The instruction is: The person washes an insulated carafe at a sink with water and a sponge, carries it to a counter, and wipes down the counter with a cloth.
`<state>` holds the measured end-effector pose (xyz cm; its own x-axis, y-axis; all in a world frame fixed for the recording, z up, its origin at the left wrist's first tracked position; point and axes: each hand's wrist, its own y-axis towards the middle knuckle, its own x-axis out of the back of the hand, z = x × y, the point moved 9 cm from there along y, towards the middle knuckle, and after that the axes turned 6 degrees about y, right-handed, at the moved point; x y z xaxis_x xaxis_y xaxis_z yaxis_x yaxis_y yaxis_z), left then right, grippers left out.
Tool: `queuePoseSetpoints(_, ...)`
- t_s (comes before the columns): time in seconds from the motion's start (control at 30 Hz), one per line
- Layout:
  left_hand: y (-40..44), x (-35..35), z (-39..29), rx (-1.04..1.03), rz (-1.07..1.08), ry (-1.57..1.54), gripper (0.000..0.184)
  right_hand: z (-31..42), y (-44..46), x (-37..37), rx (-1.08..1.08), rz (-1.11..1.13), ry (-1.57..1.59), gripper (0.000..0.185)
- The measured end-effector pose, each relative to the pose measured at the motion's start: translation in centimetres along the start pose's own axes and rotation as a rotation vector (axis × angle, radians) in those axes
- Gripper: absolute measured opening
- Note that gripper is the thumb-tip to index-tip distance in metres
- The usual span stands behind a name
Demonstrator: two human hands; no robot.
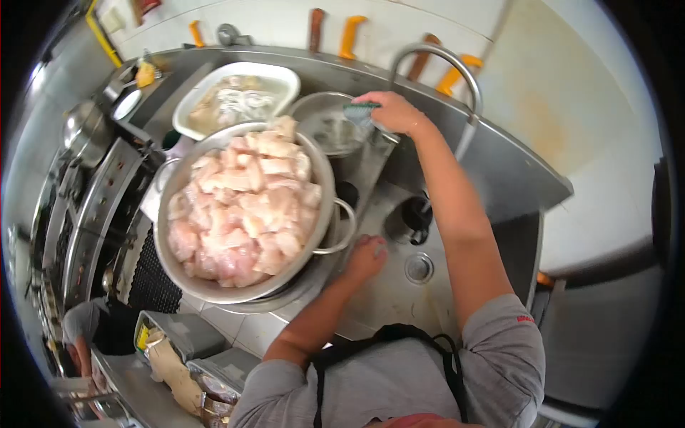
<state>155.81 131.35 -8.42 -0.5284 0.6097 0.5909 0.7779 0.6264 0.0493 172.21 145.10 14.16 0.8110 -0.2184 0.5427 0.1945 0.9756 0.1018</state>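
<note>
My right hand (394, 113) is stretched out over the back of the steel sink, its fingers closed on a green scouring pad (362, 109). Just left of the pad stands a round metal pot (303, 107) with cloudy contents. Low over the sink basin, my left hand (366, 257) has its fingers bunched; a small greyish bit shows at their tips, too blurred to name. Water runs from the curved tap (474, 93) toward a dark mug (408, 220) in the basin, near the drain (419, 268).
Left of my left hand, a large two-handled pot (327, 178) is heaped with raw pale meat pieces (246, 207). Behind it sits a white tub (289, 80) of liquid and pale food. Knives with orange and brown handles (352, 37) line the wall. Another person (84, 324) is at lower left.
</note>
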Motion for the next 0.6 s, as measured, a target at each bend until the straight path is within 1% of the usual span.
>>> queuePoseSetpoints(0.03,-0.1,-0.6,0.5,0.016,0.017,-0.011,0.027,-0.9,-2.0,1.7,-0.049,-0.043,0.102,0.040)
queuePoseSetpoints(0.07,-0.1,-1.7,1.3,0.040,0.070,-0.019,0.029,-3.5,-3.8,2.7,-0.159,-0.056,0.325,0.041)
queuePoseSetpoints(0.1,-0.1,-2.8,2.1,0.065,0.116,-0.023,0.031,-5.4,-5.6,3.9,-0.170,-0.134,0.475,0.041)
queuePoseSetpoints(0.17,0.8,-5.0,1.5,0.092,0.223,-0.019,0.034,-10.0,-8.9,5.1,-0.166,-0.279,0.769,0.042)
queuePoseSetpoints(0.2,1.3,-5.8,0.3,0.100,0.290,-0.011,0.035,-13.8,-10.3,5.1,-0.280,-0.303,0.793,0.042)
queuePoseSetpoints(0.23,1.7,-6.8,-0.4,0.111,0.357,-0.003,0.037,-15.0,-11.7,5.2,-0.293,-0.368,0.823,0.039)
queuePoseSetpoints(0.3,3.5,-10.6,0.4,0.190,0.374,-0.019,0.039,-17.1,-14.4,4.8,-0.365,-0.524,0.787,0.036)
queuePoseSetpoints(0.37,5.8,-14.8,1.4,0.263,0.396,-0.078,0.043,-23.6,-15.8,4.2,-0.507,-0.625,0.500,0.039)
queuePoseSetpoints(0.4,7.0,-16.8,1.8,0.297,0.412,-0.128,0.046,-23.0,-16.9,4.1,-0.554,-0.655,0.376,0.044)
queuePoseSetpoints(0.47,7.8,-19.2,2.1,0.450,0.355,-0.266,0.048,-23.5,-18.1,2.7,-0.569,-0.571,0.394,0.042)
queuePoseSetpoints(0.5,7.9,-19.9,2.0,0.565,0.280,-0.351,0.047,-24.0,-18.4,2.2,-0.575,-0.529,0.403,0.042)
queuePoseSetpoints(0.53,7.8,-20.5,2.5,0.680,0.203,-0.435,0.046,-25.3,-18.1,1.0,-0.556,-0.377,0.384,0.037)
queuePoseSetpoints(0.6,8.1,-22.8,4.0,0.617,0.208,-0.519,0.038,-28.0,-17.9,0.2,-0.393,-0.351,-0.127,0.032)
